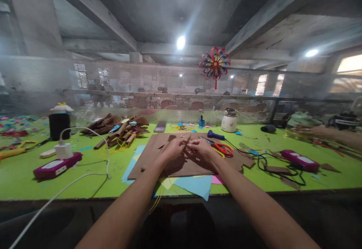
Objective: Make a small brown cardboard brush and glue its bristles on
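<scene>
Both my hands meet over a brown sheet of paper (181, 168) lying on the green table (93, 173). My left hand (169, 151) and my right hand (201, 149) have their fingers pinched together on a small brown paper piece (186, 140) held between them. A fringed brown strip (169, 139) sticks up just above my left hand. Red-handled scissors (223, 148) lie right of my right hand. Light blue paper (195, 185) and other coloured sheets peek out from under the brown sheet.
A pile of rolled brown paper pieces (118, 130) lies at the back left, beside a black container (59, 124). A white charger (63, 151) sits on a magenta box (56, 166). Another person's hand (311, 131) works at the far right. A black cable (271, 164) and a white kettle-like pot (229, 120) are near.
</scene>
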A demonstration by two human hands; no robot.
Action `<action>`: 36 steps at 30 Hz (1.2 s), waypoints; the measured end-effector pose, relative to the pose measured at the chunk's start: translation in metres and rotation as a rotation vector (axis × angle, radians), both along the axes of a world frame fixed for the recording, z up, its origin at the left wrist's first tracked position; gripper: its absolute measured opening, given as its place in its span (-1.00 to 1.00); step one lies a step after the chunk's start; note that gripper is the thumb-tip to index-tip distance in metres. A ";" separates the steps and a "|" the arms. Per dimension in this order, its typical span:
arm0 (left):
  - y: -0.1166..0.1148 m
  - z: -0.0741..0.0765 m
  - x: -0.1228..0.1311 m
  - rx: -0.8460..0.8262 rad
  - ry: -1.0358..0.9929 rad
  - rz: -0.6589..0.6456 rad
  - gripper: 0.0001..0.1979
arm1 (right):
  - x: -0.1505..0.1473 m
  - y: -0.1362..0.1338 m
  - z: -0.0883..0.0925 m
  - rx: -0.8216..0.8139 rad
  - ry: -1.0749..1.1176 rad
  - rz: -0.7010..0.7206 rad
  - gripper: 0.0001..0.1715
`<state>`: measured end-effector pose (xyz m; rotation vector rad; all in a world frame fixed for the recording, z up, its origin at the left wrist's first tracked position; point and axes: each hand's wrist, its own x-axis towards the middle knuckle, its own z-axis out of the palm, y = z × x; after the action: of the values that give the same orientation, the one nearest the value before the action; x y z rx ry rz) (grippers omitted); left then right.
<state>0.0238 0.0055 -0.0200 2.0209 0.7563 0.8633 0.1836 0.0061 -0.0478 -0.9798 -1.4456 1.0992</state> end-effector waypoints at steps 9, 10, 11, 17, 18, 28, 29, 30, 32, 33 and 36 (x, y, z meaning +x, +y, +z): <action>-0.004 0.001 0.004 -0.110 -0.087 -0.003 -0.78 | 0.000 0.002 0.001 -0.029 0.004 -0.040 -0.75; -0.003 0.000 0.004 -0.131 -0.098 -0.007 -0.77 | 0.000 0.001 0.001 -0.034 -0.002 -0.047 -0.74; -0.003 0.000 0.004 -0.148 -0.101 -0.011 -0.76 | 0.000 0.001 0.001 -0.041 -0.006 -0.054 -0.74; -0.009 0.004 0.004 -0.095 -0.054 0.036 -0.76 | -0.001 -0.002 0.002 -0.088 0.037 -0.016 -0.70; -0.011 0.005 0.005 -0.082 -0.043 0.039 -0.76 | -0.001 -0.002 0.001 -0.095 0.063 0.009 -0.69; -0.023 0.014 0.004 -0.047 0.009 0.019 -0.78 | 0.001 0.006 -0.005 -0.030 0.098 0.024 -0.70; -0.021 0.012 0.004 -0.047 0.009 0.010 -0.77 | 0.002 0.006 -0.005 -0.028 0.085 0.031 -0.69; -0.018 0.010 0.004 -0.052 0.006 0.003 -0.77 | 0.002 0.006 -0.006 -0.025 0.067 0.029 -0.69; -0.014 0.005 0.004 -0.082 0.000 -0.009 -0.77 | 0.002 0.006 -0.006 -0.012 0.020 -0.003 -0.67; -0.012 0.004 0.004 -0.097 -0.006 -0.014 -0.78 | 0.002 0.006 -0.005 -0.007 0.008 -0.024 -0.66; -0.011 0.003 0.004 -0.117 -0.044 -0.005 -0.81 | 0.003 0.002 -0.002 -0.040 0.104 0.022 -0.64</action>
<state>0.0280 -0.0059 -0.0172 1.8944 0.7597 0.8391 0.1863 0.0078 -0.0503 -0.9237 -1.3580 1.1822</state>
